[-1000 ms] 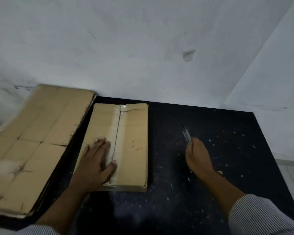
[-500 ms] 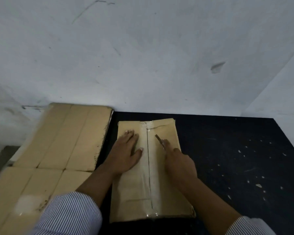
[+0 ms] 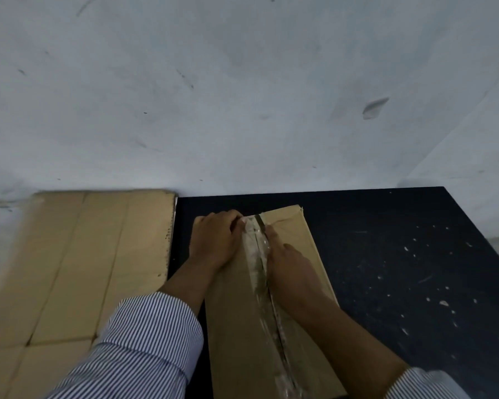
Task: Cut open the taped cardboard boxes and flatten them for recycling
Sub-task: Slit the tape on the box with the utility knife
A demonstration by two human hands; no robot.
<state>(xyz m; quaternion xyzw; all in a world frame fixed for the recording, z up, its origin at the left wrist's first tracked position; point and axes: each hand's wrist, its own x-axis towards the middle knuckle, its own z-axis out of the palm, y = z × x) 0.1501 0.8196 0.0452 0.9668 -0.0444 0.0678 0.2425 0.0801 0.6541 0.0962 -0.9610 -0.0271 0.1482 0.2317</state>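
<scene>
A brown cardboard box lies on the black table, its centre seam covered by clear tape. My left hand rests on the box's left flap near the far end, fingers curled at the seam. My right hand grips a thin cutter, and its blade sticks out at the far end of the tape line. Most of the cutter's handle is hidden inside my fist.
Flattened cardboard sheets lie to the left, over the table's left edge. The black table has white specks and scraps on its right part. A white wall stands right behind the table.
Both hands slid toward the box's far end. The left hand went from flat to curled at the seam. The cutter blade moved from mid-flap to the far end of the tape.
</scene>
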